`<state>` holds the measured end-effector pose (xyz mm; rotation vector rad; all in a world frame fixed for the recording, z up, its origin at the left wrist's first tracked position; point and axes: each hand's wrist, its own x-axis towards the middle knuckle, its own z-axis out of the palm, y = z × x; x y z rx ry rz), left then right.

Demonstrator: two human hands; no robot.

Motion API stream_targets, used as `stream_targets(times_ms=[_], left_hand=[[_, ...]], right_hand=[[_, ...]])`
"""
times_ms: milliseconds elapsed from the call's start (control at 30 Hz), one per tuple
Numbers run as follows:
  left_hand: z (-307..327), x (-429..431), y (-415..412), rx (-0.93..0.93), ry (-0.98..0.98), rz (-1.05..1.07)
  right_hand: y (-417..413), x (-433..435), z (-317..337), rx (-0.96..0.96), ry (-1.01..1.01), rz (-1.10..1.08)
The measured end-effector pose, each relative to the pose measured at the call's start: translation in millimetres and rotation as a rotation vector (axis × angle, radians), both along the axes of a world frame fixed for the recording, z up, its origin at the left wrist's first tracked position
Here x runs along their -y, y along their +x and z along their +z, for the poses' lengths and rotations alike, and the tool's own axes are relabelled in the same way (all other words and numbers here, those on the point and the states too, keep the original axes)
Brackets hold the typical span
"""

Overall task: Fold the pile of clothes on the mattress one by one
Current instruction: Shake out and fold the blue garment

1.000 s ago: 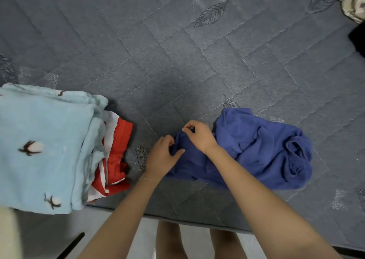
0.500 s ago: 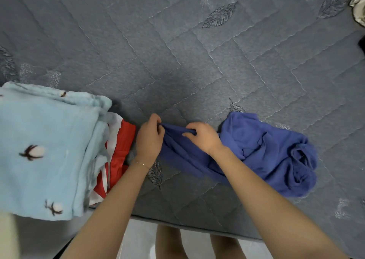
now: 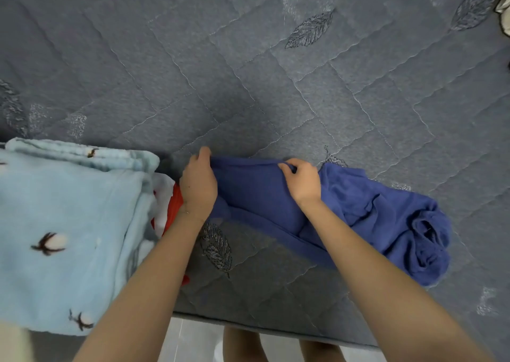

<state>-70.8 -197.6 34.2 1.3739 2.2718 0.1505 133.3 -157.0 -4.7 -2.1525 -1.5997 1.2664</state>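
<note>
Stretching one edge of the blue garment between them, both hands are clamped on cloth. The left hand grips the garment's left end with its fingers curled over the hem. The right hand pinches the same edge a little further along, thumb and fingers closed on a small fold.

The blue garment lies close to the near edge of the mattress, about midway along it. The part between the hands is drawn fairly straight, while the rest is a crumpled heap to the right of the right wrist.

At the near left of the mattress sits a folded pale blue fleece with a small dark print, reaching past the near edge. A red and white garment is tucked against its right side, just beside the left wrist. A scrap of cream cloth shows at the far right corner; what it belongs to cannot be told.

The step in hand looks like opening out the blue garment, and no fold has yet been made in it. The next move probably calls for shaking or pulling the bunched right part loose. The piece could then be laid flat on the bare quilting toward the far edge before its sides are brought over. Care is needed on the left, where a sideways tug could drag the red and white garment.
</note>
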Motion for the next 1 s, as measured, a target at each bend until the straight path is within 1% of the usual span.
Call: stream_targets(times_ms=[67, 133, 200, 233, 333, 400, 500, 600, 700, 733, 767, 833, 900, 933, 1000], left_hand=[[1, -15, -6, -0.070, 0.014, -0.027], [0, -27, -13, -0.175, 0.002, -0.112], [0, -36, -17, -0.191, -0.002, -0.129], [0, -41, -19, -0.152, 0.024, -0.100], [1, -56, -22, 0.052, 0.150, 0.028], [1, -65, -23, 0.146, 0.198, 0.048], [-1, -68, -23, 0.216, 0.218, 0.041], [-8, -60, -23, 0.178, 0.135, -0.054], [-17, -53, -21, 0.172, -0.090, -0.125], [-19, -50, -19, 0.133, -0.154, -0.163], [-22, -47, -17, 0.078, -0.176, -0.194], [-26, -44, -14, -0.013, -0.110, -0.178], [-29, -45, -12, -0.053, -0.046, -0.123], [-31, -46, -11, -0.051, -0.044, -0.099], [-33, -46, -8, -0.046, -0.090, -0.067]], right_hand=[[2, -7, 0, 0.022, 0.000, -0.073], [4, -14, 0, 0.026, -0.021, -0.124], [6, -18, 0, 0.038, -0.046, -0.115], [5, -20, 0, 0.045, -0.052, -0.100], [2, -23, 0, 0.080, -0.048, -0.089], [1, -24, -1, 0.092, -0.026, -0.123], [5, -27, -1, 0.089, -0.007, -0.205], [10, -27, -2, 0.092, 0.055, -0.217], [12, -25, -5, -0.001, -0.022, -0.143], [12, -23, -7, -0.005, -0.056, -0.113], [13, -22, -10, 0.003, -0.078, -0.100], [14, -20, -14, 0.006, -0.110, -0.110], [14, -17, -12, 0.014, -0.108, -0.071], [15, -15, -11, 0.047, -0.096, 0.000], [17, -10, -12, 0.179, -0.076, 0.198]])
